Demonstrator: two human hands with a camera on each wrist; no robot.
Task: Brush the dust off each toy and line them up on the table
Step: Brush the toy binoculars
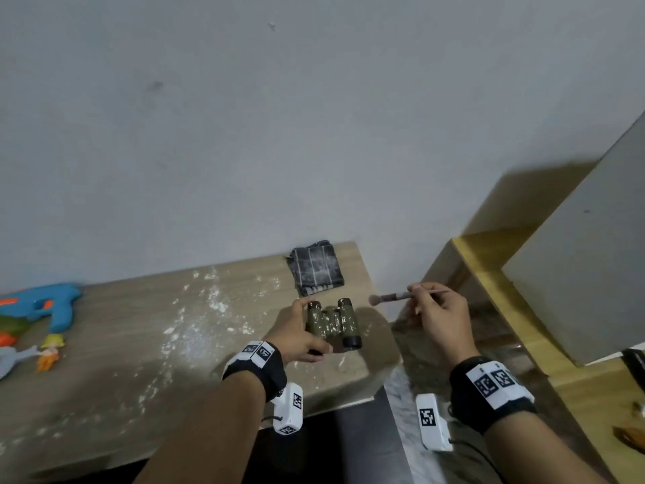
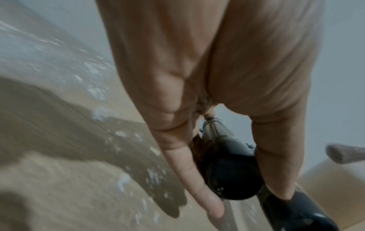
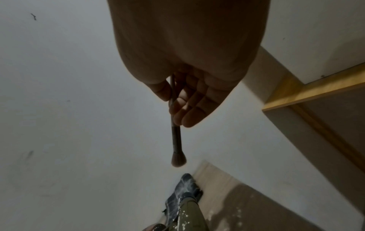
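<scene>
My left hand [image 1: 303,335] grips olive toy binoculars [image 1: 334,322] speckled with white dust, holding them over the right end of the wooden table [image 1: 139,351]. In the left wrist view the fingers [image 2: 189,164] wrap round the dark binoculars [image 2: 233,171]. My right hand [image 1: 440,317] pinches a thin brush [image 1: 401,295] by its handle, with the bristle tip pointing left, just right of the binoculars and apart from them. The right wrist view shows the brush [image 3: 176,140] hanging from my fingers above the dusty binoculars [image 3: 189,214].
White dust [image 1: 209,302] is strewn over the table. A folded grey checked cloth [image 1: 317,267] lies at the back right corner. A blue toy gun [image 1: 45,303] and small figures [image 1: 50,351] lie at the left. A wooden cabinet [image 1: 523,309] stands to the right.
</scene>
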